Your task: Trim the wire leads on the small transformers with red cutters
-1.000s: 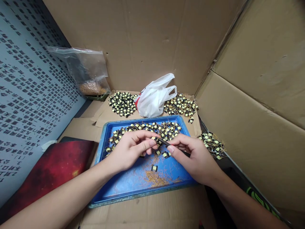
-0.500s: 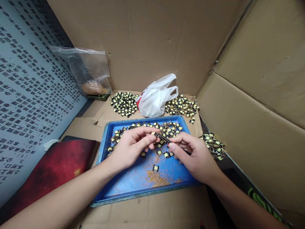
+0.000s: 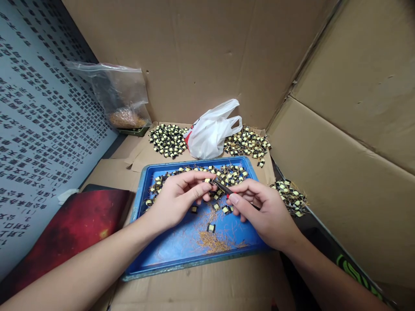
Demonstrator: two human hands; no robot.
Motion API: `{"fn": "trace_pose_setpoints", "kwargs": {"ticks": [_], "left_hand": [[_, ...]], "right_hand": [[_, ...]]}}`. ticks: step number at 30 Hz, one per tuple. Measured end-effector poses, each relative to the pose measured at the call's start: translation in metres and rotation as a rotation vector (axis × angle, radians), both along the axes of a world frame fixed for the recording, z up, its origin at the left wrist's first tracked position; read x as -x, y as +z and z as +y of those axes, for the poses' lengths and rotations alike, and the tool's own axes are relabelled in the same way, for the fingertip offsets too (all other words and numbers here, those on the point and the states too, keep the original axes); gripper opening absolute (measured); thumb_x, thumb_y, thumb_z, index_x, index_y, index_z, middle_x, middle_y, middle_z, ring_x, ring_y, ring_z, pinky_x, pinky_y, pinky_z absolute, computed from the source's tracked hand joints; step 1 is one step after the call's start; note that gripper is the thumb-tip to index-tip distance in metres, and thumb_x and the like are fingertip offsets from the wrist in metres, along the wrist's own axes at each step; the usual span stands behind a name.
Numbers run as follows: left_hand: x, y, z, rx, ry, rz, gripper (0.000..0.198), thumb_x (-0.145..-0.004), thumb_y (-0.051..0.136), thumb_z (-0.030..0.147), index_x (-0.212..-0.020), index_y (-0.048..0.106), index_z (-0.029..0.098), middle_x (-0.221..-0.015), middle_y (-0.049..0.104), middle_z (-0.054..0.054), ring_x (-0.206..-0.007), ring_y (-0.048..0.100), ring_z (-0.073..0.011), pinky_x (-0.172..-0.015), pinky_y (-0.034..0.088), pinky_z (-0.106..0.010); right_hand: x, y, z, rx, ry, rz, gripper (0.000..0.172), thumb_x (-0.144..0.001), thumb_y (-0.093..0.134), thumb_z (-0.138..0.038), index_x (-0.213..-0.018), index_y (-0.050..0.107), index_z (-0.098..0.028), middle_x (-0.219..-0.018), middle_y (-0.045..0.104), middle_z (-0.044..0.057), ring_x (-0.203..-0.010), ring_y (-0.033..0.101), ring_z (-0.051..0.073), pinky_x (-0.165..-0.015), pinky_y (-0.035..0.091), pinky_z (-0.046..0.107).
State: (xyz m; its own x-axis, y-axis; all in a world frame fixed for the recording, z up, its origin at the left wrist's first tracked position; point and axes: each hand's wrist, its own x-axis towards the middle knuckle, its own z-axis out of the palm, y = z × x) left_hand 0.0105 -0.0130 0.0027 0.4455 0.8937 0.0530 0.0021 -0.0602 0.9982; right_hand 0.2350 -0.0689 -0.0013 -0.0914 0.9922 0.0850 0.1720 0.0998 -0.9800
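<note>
The left hand point(image 3: 177, 201) pinches a small yellow-and-black coil part point(image 3: 207, 181). The right hand point(image 3: 259, 211) clamps a slim dark tool point(image 3: 222, 188), its tip aimed left at it.

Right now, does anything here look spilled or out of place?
Thin coppery wire clippings lie strewn over the near half of the blue plastic tray, and one small yellow-and-black component sits alone among them, apart from the heap at the far edge.
</note>
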Motion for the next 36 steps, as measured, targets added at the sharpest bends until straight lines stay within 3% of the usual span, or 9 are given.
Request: {"fn": "trace_pose_setpoints", "kwargs": {"ticks": [5, 13, 22, 27, 32, 36], "left_hand": [[0.0001, -0.001, -0.0012, -0.032, 0.003, 0.031, 0.028, -0.097, 0.077, 0.033, -0.12, 0.079, 0.018, -0.08, 0.077, -0.002, -0.066, 0.065, -0.0081, -0.062, 0.055, -0.016], [-0.0003, -0.0002, -0.0014, -0.053, 0.035, 0.021, 0.025, -0.097, 0.077, 0.031, -0.119, 0.08, 0.018, -0.079, 0.077, -0.001, -0.064, 0.064, -0.0074, -0.061, 0.055, -0.015], [-0.0005, -0.0001, -0.0028, -0.077, 0.034, 0.019, 0.025, -0.097, 0.076, 0.03, -0.119, 0.081, 0.019, -0.082, 0.079, -0.003, -0.065, 0.067, -0.0084, -0.061, 0.055, -0.016], [-0.0005, -0.0002, -0.0043, -0.216, 0.05, 0.112, 0.027, -0.099, 0.074, 0.03, -0.123, 0.08, 0.019, -0.082, 0.08, -0.003, -0.065, 0.07, -0.0109, -0.062, 0.056, -0.019], [0.0035, -0.0046, -0.0043, -0.451, 0.1, 0.332, 0.028, -0.1, 0.072, 0.032, -0.125, 0.08, 0.023, -0.102, 0.085, -0.006, -0.081, 0.077, -0.0164, -0.079, 0.061, -0.027], [0.0045, -0.006, -0.0039, -0.53, 0.108, 0.41, 0.028, -0.101, 0.071, 0.032, -0.128, 0.079, 0.026, -0.105, 0.085, -0.005, -0.084, 0.078, -0.0173, -0.089, 0.062, -0.03]], "right_hand": [[0.0005, 0.0024, -0.0006, 0.001, -0.005, -0.017, 0.017, -0.093, 0.07, -0.034, -0.099, 0.073, -0.019, -0.079, 0.075, 0.003, -0.055, 0.061, 0.012, -0.052, 0.05, 0.027], [0.0011, -0.0003, 0.0022, 0.011, -0.001, 0.014, 0.02, -0.092, 0.072, -0.036, -0.102, 0.073, -0.019, -0.081, 0.076, 0.004, -0.067, 0.071, 0.017, -0.063, 0.059, 0.032], [0.0014, 0.0021, 0.0006, 0.017, 0.018, 0.031, 0.017, -0.094, 0.07, -0.035, -0.099, 0.072, -0.018, -0.076, 0.075, 0.002, -0.053, 0.06, 0.012, -0.049, 0.049, 0.027], [0.0011, 0.0018, 0.0005, 0.026, 0.023, 0.013, 0.019, -0.094, 0.07, -0.036, -0.1, 0.071, -0.018, -0.079, 0.076, 0.004, -0.054, 0.061, 0.012, -0.051, 0.051, 0.028], [0.0011, 0.0, 0.0005, 0.042, 0.001, -0.057, 0.021, -0.095, 0.07, -0.038, -0.102, 0.072, -0.019, -0.084, 0.077, 0.005, -0.064, 0.067, 0.015, -0.058, 0.055, 0.029], [0.0002, -0.002, 0.0, 0.041, -0.016, -0.111, 0.02, -0.095, 0.069, -0.038, -0.102, 0.073, -0.02, -0.083, 0.075, 0.004, -0.07, 0.069, 0.017, -0.065, 0.057, 0.031]]}}
